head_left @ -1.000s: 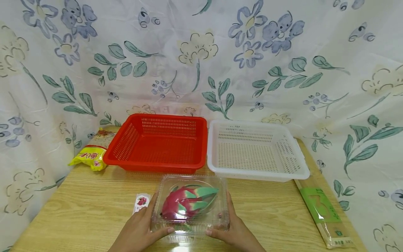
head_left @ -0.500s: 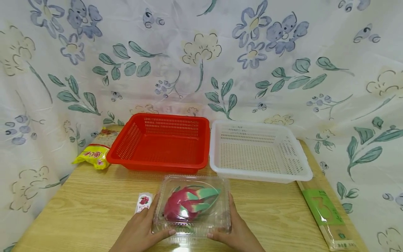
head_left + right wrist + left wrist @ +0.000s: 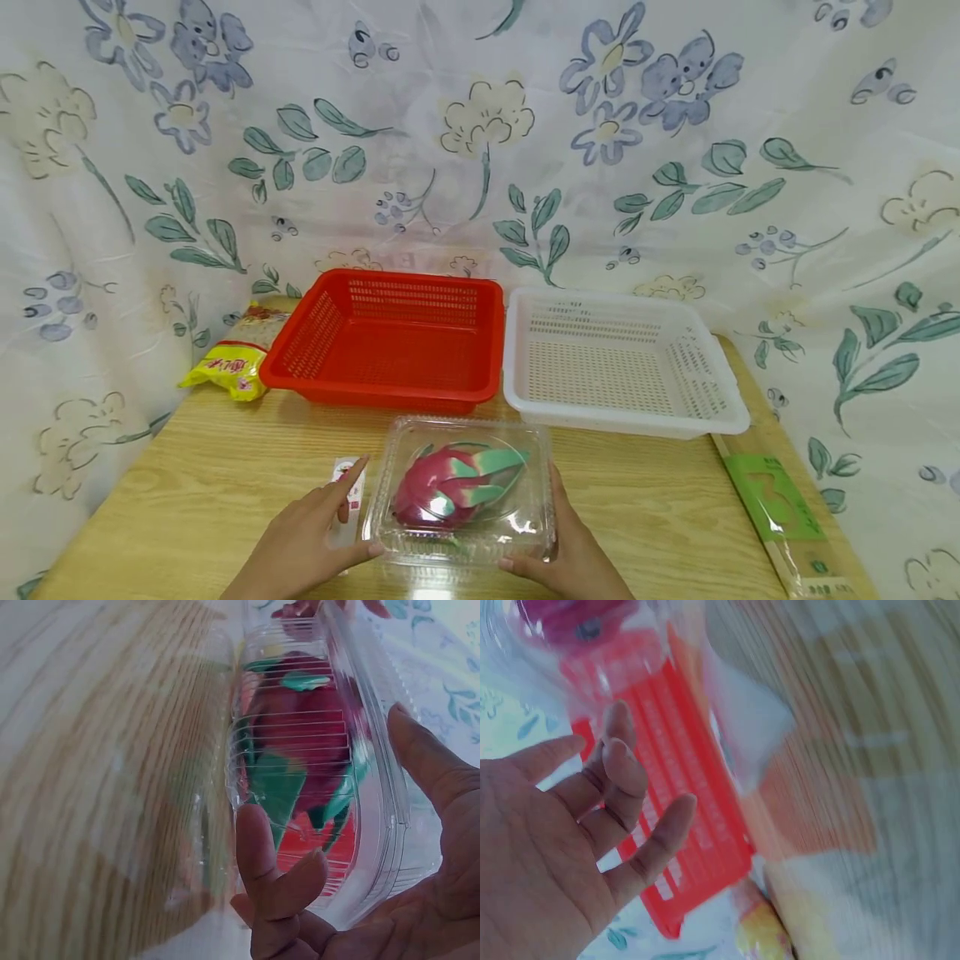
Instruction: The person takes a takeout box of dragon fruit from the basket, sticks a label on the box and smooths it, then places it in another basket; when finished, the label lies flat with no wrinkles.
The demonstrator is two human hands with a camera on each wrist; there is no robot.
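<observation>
Nearest us, our right hand [image 3: 573, 554] grips the right side of the clear box [image 3: 463, 492] with the dragon fruit [image 3: 453, 493] inside, thumb on its near edge and fingers curled under. Our left hand [image 3: 300, 546] lies at the box's left side with straight, spread fingers, the thumb tip touching the near corner, over a small sachet [image 3: 347, 492]. The box rests on the worktop [image 3: 210, 483]. Beyond it stand a red basket [image 3: 390, 346] and a white basket [image 3: 618, 362] side by side. A yellow packet [image 3: 228, 362] lies far left.
</observation>
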